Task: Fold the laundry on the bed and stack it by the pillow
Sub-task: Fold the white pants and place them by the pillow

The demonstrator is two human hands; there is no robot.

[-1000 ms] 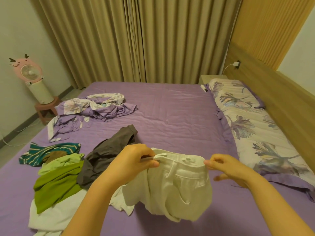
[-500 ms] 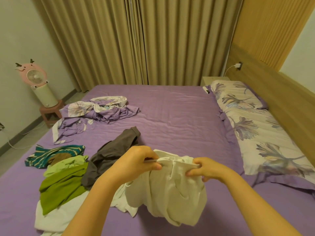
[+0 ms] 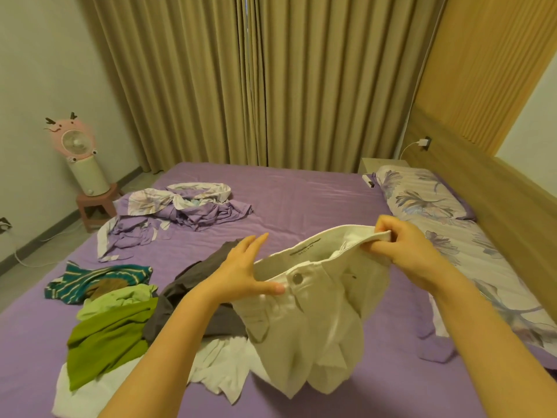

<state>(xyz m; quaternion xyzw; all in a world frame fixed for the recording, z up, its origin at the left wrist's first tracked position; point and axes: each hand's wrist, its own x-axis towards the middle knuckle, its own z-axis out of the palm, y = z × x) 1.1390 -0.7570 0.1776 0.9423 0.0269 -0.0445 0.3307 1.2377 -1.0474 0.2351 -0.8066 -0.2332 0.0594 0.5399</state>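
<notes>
White shorts point(image 3: 313, 321) held up mid-frame over purple bed point(image 3: 301, 200); left hand point(image 3: 241, 276) thumb pinching waistband, fingers straight; right hand point(image 3: 404, 251) fingers clamped on waistband.

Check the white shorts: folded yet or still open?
Not folded. The white shorts hang held by the waistband, spread open between left hand and right hand, above the bed.

White shorts point(image 3: 313, 321) held up off the purple bed point(image 3: 301, 200), waistband spread open, button facing camera. Unfolded clothes pile point(image 3: 120, 321) lies left; floral pillow point(image 3: 422, 197) right.
</notes>
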